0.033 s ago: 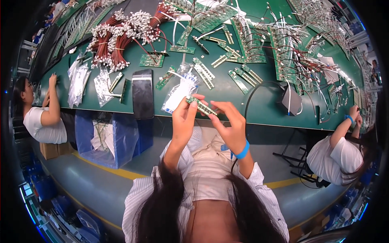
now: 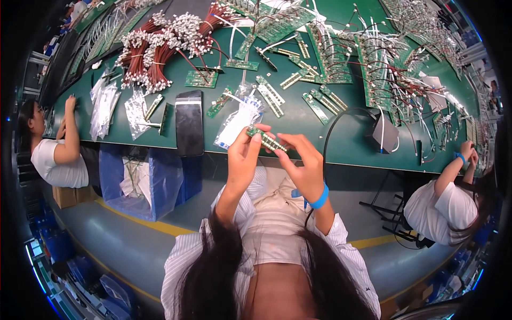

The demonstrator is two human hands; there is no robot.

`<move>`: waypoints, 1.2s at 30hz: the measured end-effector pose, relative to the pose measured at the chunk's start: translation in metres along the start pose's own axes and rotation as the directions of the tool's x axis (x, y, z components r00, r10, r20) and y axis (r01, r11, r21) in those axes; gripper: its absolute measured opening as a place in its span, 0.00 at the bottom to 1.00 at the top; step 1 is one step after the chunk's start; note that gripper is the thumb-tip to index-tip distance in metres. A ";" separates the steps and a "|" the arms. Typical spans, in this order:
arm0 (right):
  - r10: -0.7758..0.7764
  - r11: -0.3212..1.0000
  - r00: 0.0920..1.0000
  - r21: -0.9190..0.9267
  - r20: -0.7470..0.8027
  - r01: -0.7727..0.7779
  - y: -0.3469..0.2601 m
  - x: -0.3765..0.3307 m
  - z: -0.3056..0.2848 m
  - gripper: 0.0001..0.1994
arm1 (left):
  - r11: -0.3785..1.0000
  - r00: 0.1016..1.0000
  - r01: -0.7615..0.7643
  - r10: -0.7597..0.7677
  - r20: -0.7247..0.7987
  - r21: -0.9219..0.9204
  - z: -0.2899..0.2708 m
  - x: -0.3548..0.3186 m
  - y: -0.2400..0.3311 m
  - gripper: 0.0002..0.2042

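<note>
A narrow green circuit board (image 2: 271,143) with a row of light-coloured parts is held slantwise just off the table's front edge. My left hand (image 2: 243,160) pinches its upper left end between thumb and fingers. At the lower right end, the thumb and fingers of my right hand (image 2: 306,168) are closed about the board. A blue band (image 2: 318,197) circles my right wrist. Right behind my left hand lies a clear bag with white and blue pieces (image 2: 238,124). More narrow boards (image 2: 271,97) are spread on the green table beyond my hands.
Bundles of red-brown wires with white connectors (image 2: 154,56) are heaped at the back left. A black slab (image 2: 189,120) overhangs the front edge. Wired boards (image 2: 373,74) and a dark block (image 2: 384,133) stand to the right. Co-workers sit at both sides; a blue lined bin (image 2: 136,181) is below left.
</note>
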State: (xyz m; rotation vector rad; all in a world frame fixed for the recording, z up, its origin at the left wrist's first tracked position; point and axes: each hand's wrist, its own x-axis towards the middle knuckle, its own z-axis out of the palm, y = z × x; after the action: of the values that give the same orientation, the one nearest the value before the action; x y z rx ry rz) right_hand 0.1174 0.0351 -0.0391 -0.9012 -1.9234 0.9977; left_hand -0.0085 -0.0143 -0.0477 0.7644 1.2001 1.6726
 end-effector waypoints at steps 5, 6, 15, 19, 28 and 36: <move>0.110 0.976 0.991 0.181 0.072 -0.121 0.004 0.002 0.009 0.08 | 0.996 0.996 -0.079 0.077 0.038 0.043 -0.008 0.004 0.005 0.13; 0.168 0.954 0.982 0.236 0.082 -0.183 0.007 0.002 0.009 0.07 | 0.996 0.996 -0.077 0.076 0.038 0.044 -0.012 0.007 0.006 0.13; 0.344 0.878 0.939 0.351 0.009 -0.325 0.021 0.002 0.008 0.04 | 0.029 0.879 0.013 0.476 -0.025 0.999 -0.074 0.064 0.012 0.17; 0.377 0.864 0.926 0.355 0.012 -0.356 0.021 0.000 0.006 0.04 | 0.088 0.945 0.070 0.313 -0.094 0.994 -0.079 0.074 0.009 0.13; 0.441 0.665 0.885 0.606 0.152 -0.436 0.011 -0.002 -0.010 0.05 | 0.926 0.962 -0.095 0.180 -0.205 0.365 -0.069 0.060 0.030 0.10; 0.148 0.936 0.971 0.343 -0.185 -0.077 -0.007 -0.007 -0.008 0.07 | 0.875 0.992 0.126 -0.117 0.046 -0.468 0.004 0.029 0.019 0.15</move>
State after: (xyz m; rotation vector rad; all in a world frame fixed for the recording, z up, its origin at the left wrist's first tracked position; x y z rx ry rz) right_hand 0.1257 0.0289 -0.0325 -0.8861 -1.4837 1.2032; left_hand -0.0226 0.0117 -0.0291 0.3883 0.7596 1.7499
